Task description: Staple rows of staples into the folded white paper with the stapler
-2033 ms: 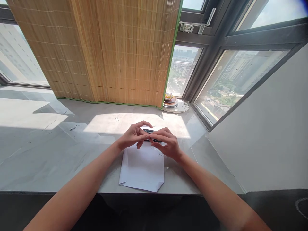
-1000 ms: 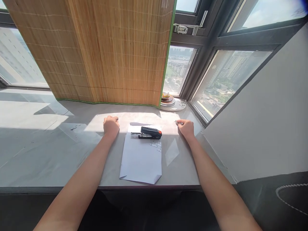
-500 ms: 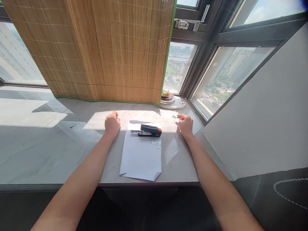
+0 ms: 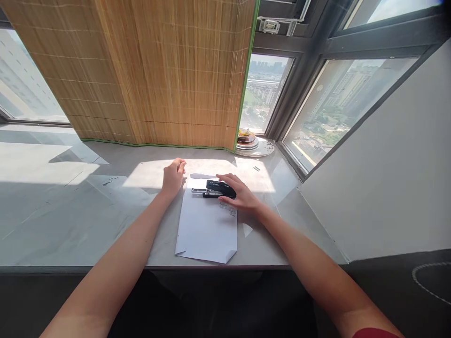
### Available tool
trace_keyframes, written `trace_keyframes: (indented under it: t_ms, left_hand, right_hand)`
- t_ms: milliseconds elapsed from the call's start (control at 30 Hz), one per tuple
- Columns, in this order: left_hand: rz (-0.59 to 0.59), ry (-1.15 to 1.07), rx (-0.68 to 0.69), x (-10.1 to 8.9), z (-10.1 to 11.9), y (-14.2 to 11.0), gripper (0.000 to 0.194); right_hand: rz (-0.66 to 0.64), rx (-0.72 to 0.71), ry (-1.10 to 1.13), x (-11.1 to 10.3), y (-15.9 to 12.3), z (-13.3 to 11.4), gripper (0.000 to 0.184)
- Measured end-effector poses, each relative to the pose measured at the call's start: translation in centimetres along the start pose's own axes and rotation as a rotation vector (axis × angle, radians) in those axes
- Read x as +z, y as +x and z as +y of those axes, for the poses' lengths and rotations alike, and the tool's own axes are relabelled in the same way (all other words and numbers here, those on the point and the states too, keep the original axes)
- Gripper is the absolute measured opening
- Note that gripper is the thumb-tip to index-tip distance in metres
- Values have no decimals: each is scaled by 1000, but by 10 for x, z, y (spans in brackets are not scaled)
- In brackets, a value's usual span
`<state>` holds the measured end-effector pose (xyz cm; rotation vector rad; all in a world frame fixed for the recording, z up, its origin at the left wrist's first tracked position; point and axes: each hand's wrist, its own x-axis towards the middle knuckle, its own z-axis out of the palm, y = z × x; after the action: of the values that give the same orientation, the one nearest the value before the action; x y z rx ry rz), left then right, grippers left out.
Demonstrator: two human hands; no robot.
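A black stapler (image 4: 219,188) lies across the upper part of a white sheet of paper (image 4: 207,230), its metal tray sticking out to the left. My right hand (image 4: 240,192) wraps the stapler's rear end, fingers along the far side and thumb along the near side. Beside the paper's upper left corner, my left hand (image 4: 173,177) is curled closed; whatever it may hold is too small to make out. Two short staple strips (image 4: 256,168) rest on the sunlit counter beyond my right hand. Small staple-like marks (image 4: 230,211) show on the paper below the stapler, partly shaded by my hand.
The grey stone counter (image 4: 88,220) runs below the windows, its front edge near my body. A bamboo blind (image 4: 169,75) hangs along the back. Stacked plates (image 4: 254,146) stand in the window corner, and a white wall (image 4: 387,178) slopes along the right.
My hands parted from above the stapler to either side. The right hand set down the staple strips, then moved left onto the stapler. The left hand shifted slightly toward the paper.
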<state>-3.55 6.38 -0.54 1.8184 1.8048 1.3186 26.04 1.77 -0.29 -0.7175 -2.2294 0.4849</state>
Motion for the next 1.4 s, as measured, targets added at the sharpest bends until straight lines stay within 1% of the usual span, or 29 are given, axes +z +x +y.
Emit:
trace_keyframes:
  t_ms: [33, 67, 167, 233, 300, 367, 467, 600, 733, 933, 1100, 1267, 1400]
  left_hand:
    - [-25, -10, 36, 1, 3, -1, 26]
    - [-53, -18, 84, 3, 7, -3, 29]
    - [-173, -56, 234, 10, 16, -8, 36]
    - [-237, -81, 287, 13, 20, -11, 38]
    - [-273, -109, 318, 14, 22, -13, 36]
    - [-295, -148, 345, 14, 24, -15, 31]
    - [-343, -219, 379, 13, 24, -16, 28]
    - [-442, -273, 441, 13, 23, -18, 23]
    - [-531, -266, 428, 17, 21, -21, 18]
    - [-550, -299, 364, 22, 20, -23, 15]
    - [-542, -288, 316, 21, 23, -24, 15]
    - [-517, -305, 376, 20, 22, -25, 19]
    - [-507, -290, 483, 18, 18, -22, 12]
  right_hand:
    - [-25, 3, -1, 4, 0, 2, 64]
    - [-21, 12, 4, 8, -1, 6, 61]
    - [65, 38, 38, 14, -3, 16, 45]
    - [133, 41, 51, 13, -3, 20, 43]
    - [200, 56, 47, 9, -2, 22, 44]
    - [232, 83, 34, 5, -2, 24, 44]
    - [209, 100, 8, 2, -1, 26, 41]
    - [201, 94, 20, 3, -1, 28, 41]
    - [201, 97, 38, 4, -1, 28, 42]
    - [202, 106, 41, 4, 0, 25, 41]
    - [193, 116, 40, 2, 1, 23, 39]
    - [197, 125, 46, 3, 1, 23, 37]
    - [209, 141, 97, 1, -1, 25, 35]
